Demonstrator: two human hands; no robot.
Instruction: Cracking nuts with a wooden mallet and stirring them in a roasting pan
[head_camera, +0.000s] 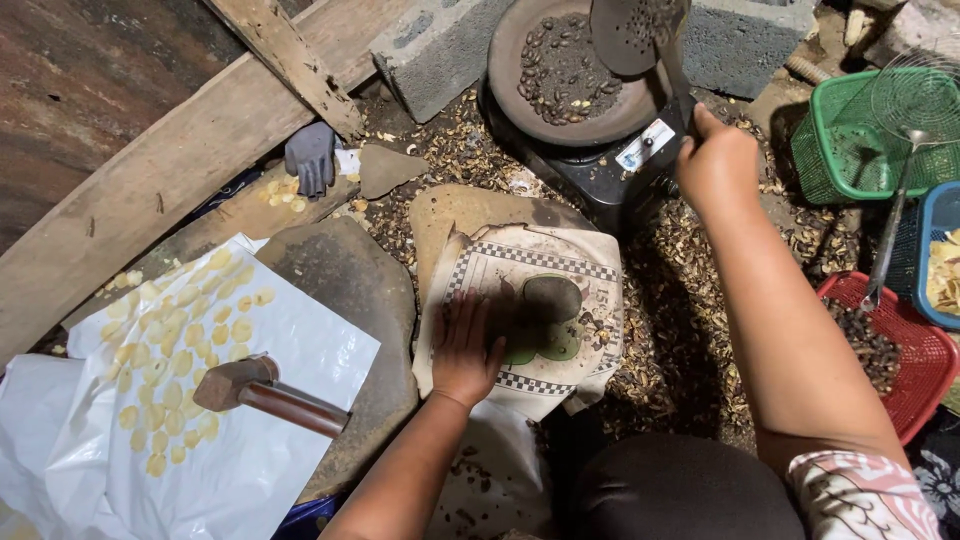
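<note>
Progress | maybe halfway, I'd guess: flattened pale chips (185, 345) drying on white sheet (200, 420), dark nuts (565, 65) in pan (510, 95) | left hand (468, 350) flat, released, on printed cloth (540, 315) | right hand (715, 160) clenched on perforated ladle (640, 35) handle (hammer (265, 392) idle)

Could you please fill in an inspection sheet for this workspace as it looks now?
Surface: flat stone on ground strewn with husks.
Job's things: left hand flat on a printed cloth; right hand holds a perforated ladle over a pan of dark seeds.
Clutter: hammer on a white sheet with pale flat discs; grey glove.
Grip: left open; right closed on ladle handle.
Cables: nothing seen.
Surroundings: wooden planks, green basket, red basket.
</note>
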